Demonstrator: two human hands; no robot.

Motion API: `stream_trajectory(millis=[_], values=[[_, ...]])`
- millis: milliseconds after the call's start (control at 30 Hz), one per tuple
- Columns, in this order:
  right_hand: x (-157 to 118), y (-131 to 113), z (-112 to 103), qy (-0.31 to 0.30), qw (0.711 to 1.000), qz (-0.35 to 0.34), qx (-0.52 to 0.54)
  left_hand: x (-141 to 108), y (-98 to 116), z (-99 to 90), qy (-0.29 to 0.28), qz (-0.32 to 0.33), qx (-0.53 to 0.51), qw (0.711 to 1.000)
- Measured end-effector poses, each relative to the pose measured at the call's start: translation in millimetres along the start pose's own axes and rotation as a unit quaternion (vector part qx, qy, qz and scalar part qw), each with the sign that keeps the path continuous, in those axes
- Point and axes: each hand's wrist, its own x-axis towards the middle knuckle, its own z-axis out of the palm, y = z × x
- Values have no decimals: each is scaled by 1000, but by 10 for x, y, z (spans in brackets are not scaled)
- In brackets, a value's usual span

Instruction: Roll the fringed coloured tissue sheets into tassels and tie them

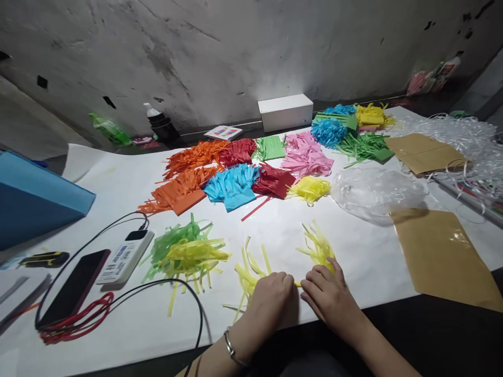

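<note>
Left hand [273, 297] is curled tight on the yellow fringed paper [318, 246] and right hand [329, 290] is pinched on it just beside, per head view; fingertips are partly hidden, so exact grip can't be told. Paper is held near the front edge of the white-covered table [373, 262], a thin twisted neck bridging the hands, fringe splayed out beyond each. Main risk, as judged: neck could be torn if twisted or pulled too hard, since thin stock is loaded at one narrow point. Loose strips could be creased if pinned under the left hand. Black cable [201, 314] is routed right by the left forearm [214, 361]; if snagged, phone [76, 285] and power bank [126, 259] could be dragged.
</note>
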Motion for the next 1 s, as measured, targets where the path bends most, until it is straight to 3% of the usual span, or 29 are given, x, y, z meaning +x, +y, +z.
stream_trajectory(millis=[167,300,367,533,600,667,800,900,1000], values=[[24,0,40,8,999,-28,-36,18,-42,-176,-26,-37,-124,991],[21,-54,-115,23,996,-80,-5,-84,-85,-300,-75,-27,-253,964],[36,-100,-253,49,994,-94,18,-122,-89,-312,-110,-27,-366,924],[143,-194,-576,60,991,-82,86,-172,15,-255,-160,-98,-611,769],[178,-218,-648,62,989,-64,117,-202,86,-248,-150,-107,-649,738],[186,-241,-673,69,984,-41,160,-240,157,-251,-120,-96,-658,737],[131,-297,-595,68,965,20,251,-298,255,-197,-25,-63,-642,764],[79,-336,-495,119,955,36,270,-309,267,-111,40,-44,-635,770],[56,-348,-451,156,951,45,262,-315,224,-88,86,-21,-584,807]])
